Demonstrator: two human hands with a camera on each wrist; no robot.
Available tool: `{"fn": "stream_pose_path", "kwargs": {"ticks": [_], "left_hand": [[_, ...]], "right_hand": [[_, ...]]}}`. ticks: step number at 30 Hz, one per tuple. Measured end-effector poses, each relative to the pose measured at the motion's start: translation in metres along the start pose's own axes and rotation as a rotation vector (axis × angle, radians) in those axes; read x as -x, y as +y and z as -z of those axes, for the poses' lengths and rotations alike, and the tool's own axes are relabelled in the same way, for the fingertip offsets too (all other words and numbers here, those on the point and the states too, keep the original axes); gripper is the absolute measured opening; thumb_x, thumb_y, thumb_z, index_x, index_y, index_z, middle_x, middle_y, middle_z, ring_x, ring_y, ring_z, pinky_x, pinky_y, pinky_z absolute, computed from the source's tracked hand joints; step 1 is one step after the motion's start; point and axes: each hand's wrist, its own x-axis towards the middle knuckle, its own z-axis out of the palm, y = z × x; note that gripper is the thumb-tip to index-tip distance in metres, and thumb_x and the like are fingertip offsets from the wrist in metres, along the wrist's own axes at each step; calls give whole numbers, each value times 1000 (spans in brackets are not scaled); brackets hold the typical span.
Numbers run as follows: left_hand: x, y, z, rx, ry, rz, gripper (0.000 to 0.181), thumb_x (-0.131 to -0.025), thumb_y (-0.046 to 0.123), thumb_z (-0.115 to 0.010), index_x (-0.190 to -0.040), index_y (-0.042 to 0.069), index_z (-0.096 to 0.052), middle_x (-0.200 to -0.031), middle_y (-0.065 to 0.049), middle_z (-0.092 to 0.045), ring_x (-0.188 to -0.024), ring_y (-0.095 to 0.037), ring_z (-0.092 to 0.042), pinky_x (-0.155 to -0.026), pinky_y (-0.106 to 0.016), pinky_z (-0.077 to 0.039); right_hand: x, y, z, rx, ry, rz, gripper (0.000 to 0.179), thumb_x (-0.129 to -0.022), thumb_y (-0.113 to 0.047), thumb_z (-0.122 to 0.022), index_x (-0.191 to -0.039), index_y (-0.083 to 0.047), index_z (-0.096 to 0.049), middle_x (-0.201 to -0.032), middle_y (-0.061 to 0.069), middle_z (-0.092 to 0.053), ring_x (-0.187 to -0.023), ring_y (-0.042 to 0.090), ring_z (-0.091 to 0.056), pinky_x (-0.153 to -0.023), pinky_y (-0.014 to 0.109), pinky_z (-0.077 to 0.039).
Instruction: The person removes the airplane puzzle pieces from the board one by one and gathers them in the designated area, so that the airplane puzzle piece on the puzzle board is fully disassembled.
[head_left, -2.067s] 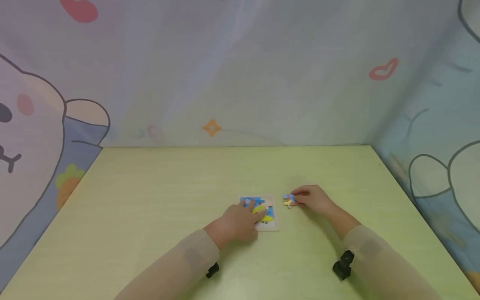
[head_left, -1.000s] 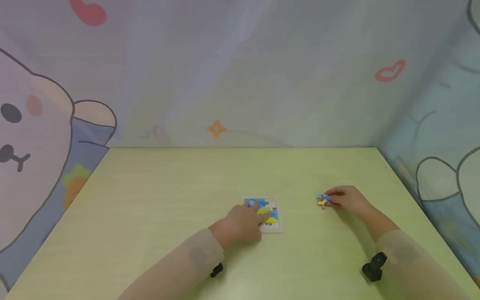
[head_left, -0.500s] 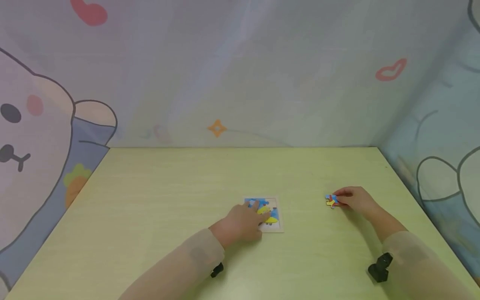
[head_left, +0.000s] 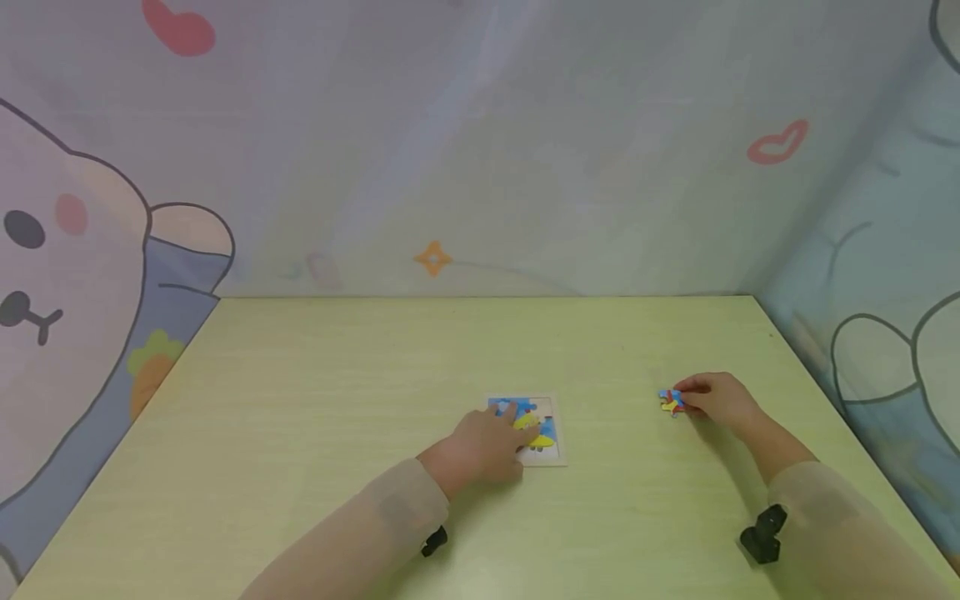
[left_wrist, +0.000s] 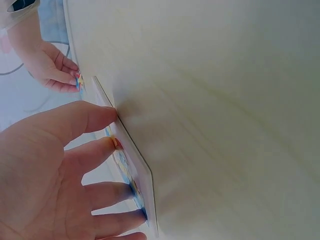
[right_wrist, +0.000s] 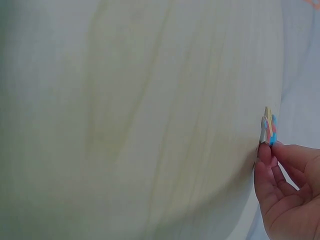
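My left hand [head_left: 482, 446] rests on a small framed jigsaw puzzle [head_left: 562, 442], fingers spread over its blue and yellow picture. In the left wrist view the thumb touches the near rim of the puzzle frame [left_wrist: 136, 152], and the other fingertips lie on the pieces. A bare light patch shows at the picture's upper right. Well to the right, my right hand [head_left: 718, 400] pinches a puzzle piece [head_left: 670, 402] coloured blue, yellow and red. The right wrist view has this puzzle piece [right_wrist: 270, 129] edge-on between thumb and fingers, close over the table.
The pale yellow-green table [head_left: 337, 367] stretches out on both sides of the puzzle. Behind it hangs a printed fabric backdrop [head_left: 480, 150] with cartoon figures, continuing along both sides. A small black device [head_left: 765, 535] is strapped at the right sleeve.
My right hand has moved the puzzle piece rightward, away from the puzzle, slowing over the last half second. My left hand has stayed on the puzzle.
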Motion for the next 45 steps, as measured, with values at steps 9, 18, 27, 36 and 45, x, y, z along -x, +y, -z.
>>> {"fn": "stream_pose_path", "kwargs": {"ticks": [9,18,27,36,45], "left_hand": [[-1,0,1,32,0,2,56,-91,32,-49,-144,37,-33,-152,-7,-25,-136,-31,-27,-100,-45,-33],[-2,0,2,79,4,2,55,-91,31,-50,-144,36,-35,-152,-7,-25,-136,-31,-26,-101,-46,-32],[-3,-3,1,92,1,9,56,-91,30,-50,-144,37,-33,-153,-6,-23,-137,-31,-24,-101,-45,-31],[-6,-4,-2,76,13,9,56,-92,32,-49,-145,35,-32,-153,-6,-21,-137,-31,-24,-102,-45,-31],[-4,-9,0,52,34,-14,56,-94,33,-48,-146,36,-28,-153,-7,-21,-137,-32,-22,-102,-44,-31]], "right_hand": [[1,4,7,103,9,-2,25,-93,-4,-54,-110,14,-58,-103,26,-61,-85,25,-61,-71,32,-52],[2,3,6,182,27,21,23,-92,-5,-55,-107,12,-60,-102,25,-61,-88,30,-58,-72,35,-50],[2,0,5,237,38,30,21,-91,-5,-55,-105,10,-61,-102,25,-61,-92,36,-55,-79,45,-46],[3,4,10,289,33,45,21,-92,-7,-55,-104,10,-61,-102,26,-61,-96,42,-53,-84,52,-41],[2,4,14,293,34,28,20,-91,-5,-54,-103,10,-61,-101,26,-60,-95,41,-53,-83,51,-41]]}}
